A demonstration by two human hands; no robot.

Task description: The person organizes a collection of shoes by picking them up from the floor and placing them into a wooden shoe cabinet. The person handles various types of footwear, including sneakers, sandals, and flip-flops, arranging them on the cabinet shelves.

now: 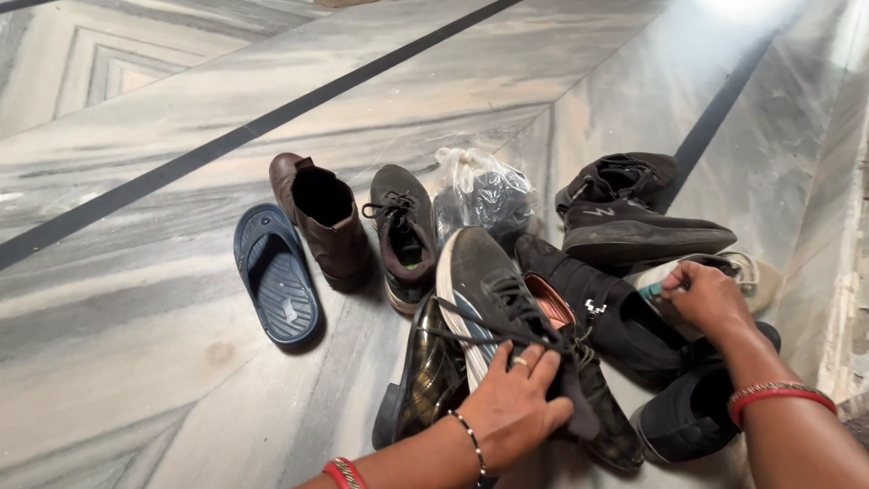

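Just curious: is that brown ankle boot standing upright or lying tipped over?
Upright. The brown boot stands on its sole on the marble floor, its dark opening facing up, between the blue sandal and a black sneaker.

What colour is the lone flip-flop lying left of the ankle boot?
Dark navy blue flip-flop, clearest in the head view.

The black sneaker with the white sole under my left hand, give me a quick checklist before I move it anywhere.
1. Left hand on the black sneaker: ok, fingers curl over its heel end and laces.
2. Laces free of neighbours: not ok, they trail across the glossy dress shoe.
3. Sneaker resting alone: not ok, it lies on top of other shoes in the pile.
4. Right hand free to help: not ok, it is at the pale shoe, pinching something small.
5. Bare marble floor nearby: ok, left of the blue sandal.
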